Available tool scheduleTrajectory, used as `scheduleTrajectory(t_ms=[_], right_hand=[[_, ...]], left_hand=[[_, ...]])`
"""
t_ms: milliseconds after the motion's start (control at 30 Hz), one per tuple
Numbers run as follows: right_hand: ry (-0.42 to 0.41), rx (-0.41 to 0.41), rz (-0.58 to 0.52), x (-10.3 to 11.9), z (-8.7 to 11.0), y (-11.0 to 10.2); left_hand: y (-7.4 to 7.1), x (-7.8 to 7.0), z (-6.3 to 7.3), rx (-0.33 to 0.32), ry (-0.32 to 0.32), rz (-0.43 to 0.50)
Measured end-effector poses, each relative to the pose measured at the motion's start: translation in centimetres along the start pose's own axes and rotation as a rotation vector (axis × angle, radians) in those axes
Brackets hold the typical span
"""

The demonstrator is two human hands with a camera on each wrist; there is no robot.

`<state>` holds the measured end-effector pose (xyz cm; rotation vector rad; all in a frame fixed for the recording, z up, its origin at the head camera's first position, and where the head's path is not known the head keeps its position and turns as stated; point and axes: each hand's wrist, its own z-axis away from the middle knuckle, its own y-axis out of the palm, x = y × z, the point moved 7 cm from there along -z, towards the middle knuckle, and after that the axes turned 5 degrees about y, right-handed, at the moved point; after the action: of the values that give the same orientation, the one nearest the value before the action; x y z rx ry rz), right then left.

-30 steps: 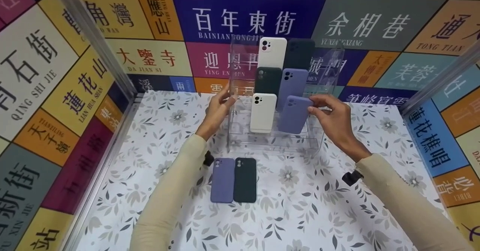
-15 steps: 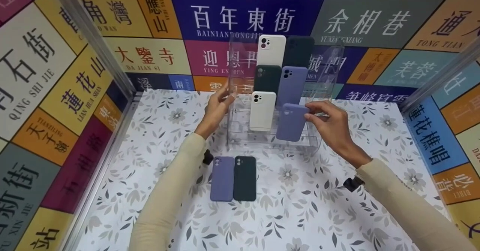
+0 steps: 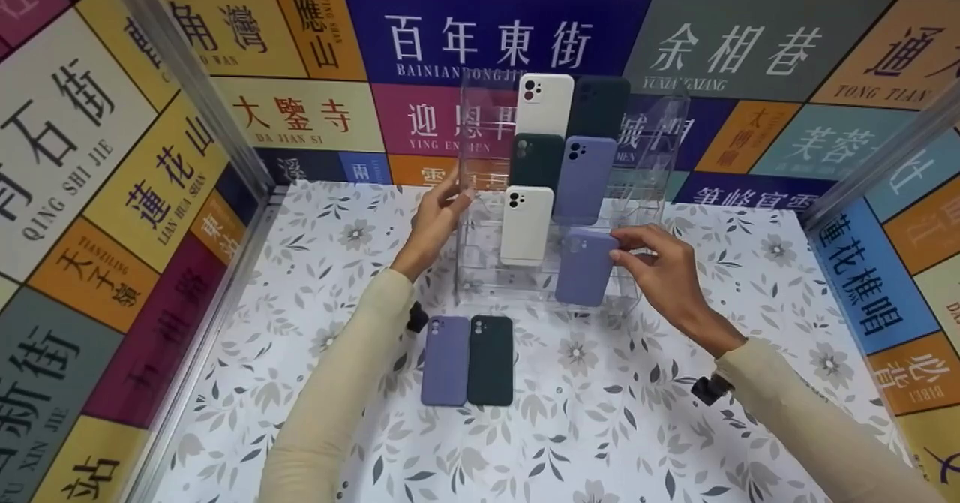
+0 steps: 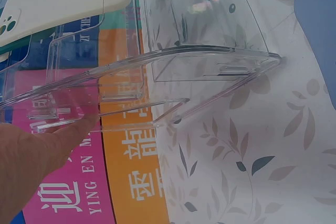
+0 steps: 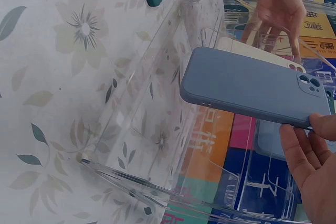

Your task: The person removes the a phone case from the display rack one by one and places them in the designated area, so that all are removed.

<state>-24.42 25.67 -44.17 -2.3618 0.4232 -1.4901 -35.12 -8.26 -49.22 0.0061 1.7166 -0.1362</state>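
My right hand [image 3: 660,270] pinches a lavender phone case [image 3: 585,268] by its upper right corner, thumb against fingers. In the right wrist view that phone case [image 5: 247,85] is off the shelf, in front of the clear stand. My left hand [image 3: 435,225] grips the left side of the clear acrylic display stand [image 3: 480,278]; in the left wrist view the same hand [image 4: 37,166] is partly cut off. On the stand lean a white case [image 3: 526,225], a dark green case [image 3: 534,159], another lavender case [image 3: 585,180], an upper white case [image 3: 546,105] and an upper dark case [image 3: 602,105].
A second pair lies flat side by side before the stand: a purple case [image 3: 445,360] and a dark green case [image 3: 490,360]. The table [image 3: 600,428] has a floral cover. Panels with printed signs [image 3: 487,34] stand behind and at both sides.
My right hand has drawn the lavender phone case away from the lowest shelf, downward and toward me. The left hand has stayed on the stand's side.
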Motion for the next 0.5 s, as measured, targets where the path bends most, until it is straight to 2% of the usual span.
scheduleTrajectory(t_ms=[167,500], right_hand=[[0.001,0.023,-0.007,-0.5,0.8,0.2],[0.052,0.032,-0.018,-1.6,2.3,0.8]], left_hand=[[0.1,0.1,0.0,-0.006,-0.004,0.024],[0.1,0.1,0.0,-0.002,-0.006,0.016]])
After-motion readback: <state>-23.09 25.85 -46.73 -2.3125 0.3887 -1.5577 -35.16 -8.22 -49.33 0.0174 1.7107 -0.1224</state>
